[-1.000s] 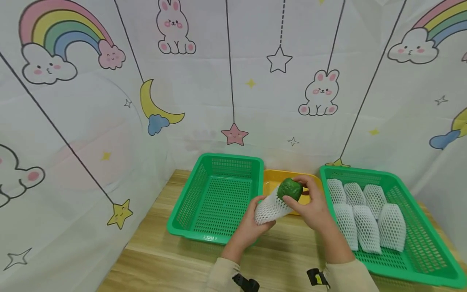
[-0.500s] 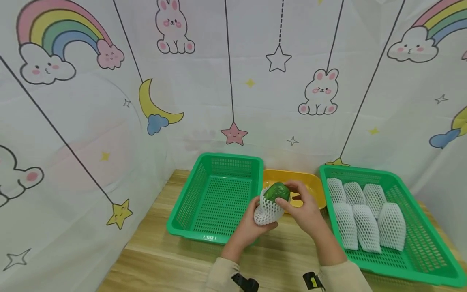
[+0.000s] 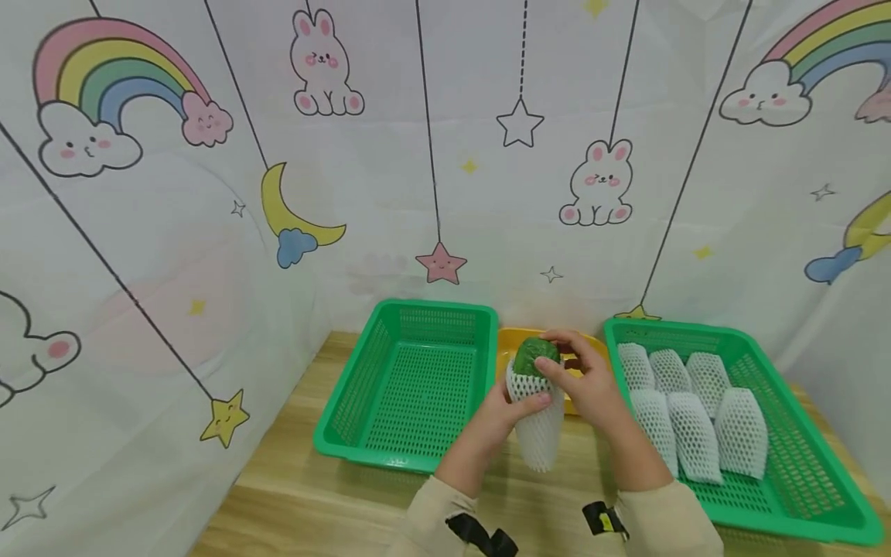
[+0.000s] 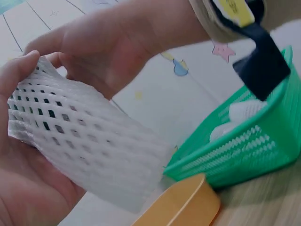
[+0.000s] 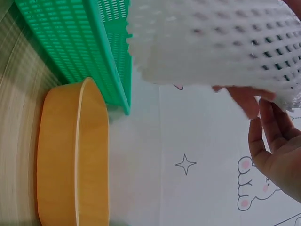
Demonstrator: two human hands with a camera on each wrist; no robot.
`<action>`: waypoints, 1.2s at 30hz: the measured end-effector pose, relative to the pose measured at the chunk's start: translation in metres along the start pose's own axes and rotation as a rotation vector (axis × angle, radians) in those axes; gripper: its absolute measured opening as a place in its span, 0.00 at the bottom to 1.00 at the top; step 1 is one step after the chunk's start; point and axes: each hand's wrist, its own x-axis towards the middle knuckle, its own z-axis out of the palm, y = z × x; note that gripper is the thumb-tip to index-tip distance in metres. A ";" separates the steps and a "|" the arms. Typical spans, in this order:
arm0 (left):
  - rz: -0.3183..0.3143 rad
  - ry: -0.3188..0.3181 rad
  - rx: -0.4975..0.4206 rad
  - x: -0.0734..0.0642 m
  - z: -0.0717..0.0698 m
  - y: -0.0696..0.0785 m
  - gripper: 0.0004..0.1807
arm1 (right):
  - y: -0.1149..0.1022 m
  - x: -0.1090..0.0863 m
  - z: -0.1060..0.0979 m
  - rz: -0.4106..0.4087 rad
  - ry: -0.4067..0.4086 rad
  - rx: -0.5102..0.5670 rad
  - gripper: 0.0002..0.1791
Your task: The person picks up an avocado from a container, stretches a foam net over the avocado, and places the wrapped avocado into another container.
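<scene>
A dark green, bumpy-skinned fruit (image 3: 534, 356) sits partly inside the mouth of a white foam net sleeve (image 3: 539, 437), its top showing above the rim. My left hand (image 3: 503, 411) grips the sleeve near its upper part, thumb lying across the front. With its thumb and fingers, my right hand (image 3: 590, 384) holds the fruit's top at the sleeve's mouth. The lower sleeve hangs down and looks unfilled. Through the mesh (image 4: 70, 117) in the left wrist view, dark green shows only near the mouth.
A green basket (image 3: 334, 433) with a bare bottom stands at the left. Behind my hands is a yellow-orange bin (image 3: 511, 340), mostly covered from view. At the right, a green basket (image 3: 821, 433) holds several net-wrapped pieces (image 3: 741, 433). A patterned cloth hangs behind the table (image 3: 278, 495).
The fruit was above the sleeve's mouth and now sits partly inside it. The sleeve has swung from slanted to nearly upright, and my left thumb has come round to its front.
</scene>
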 end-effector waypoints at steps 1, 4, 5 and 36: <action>-0.005 -0.006 -0.052 0.001 0.001 -0.001 0.35 | 0.000 0.000 -0.002 0.010 -0.019 0.002 0.15; -0.037 -0.025 -0.163 0.001 0.003 -0.001 0.37 | 0.002 -0.002 -0.005 -0.001 -0.070 0.031 0.12; -0.049 -0.029 -0.197 0.001 0.004 -0.001 0.37 | 0.003 -0.003 -0.006 -0.020 -0.078 0.044 0.12; -0.196 0.123 -0.325 0.013 0.036 0.005 0.09 | 0.029 -0.018 0.010 -0.416 0.260 0.199 0.20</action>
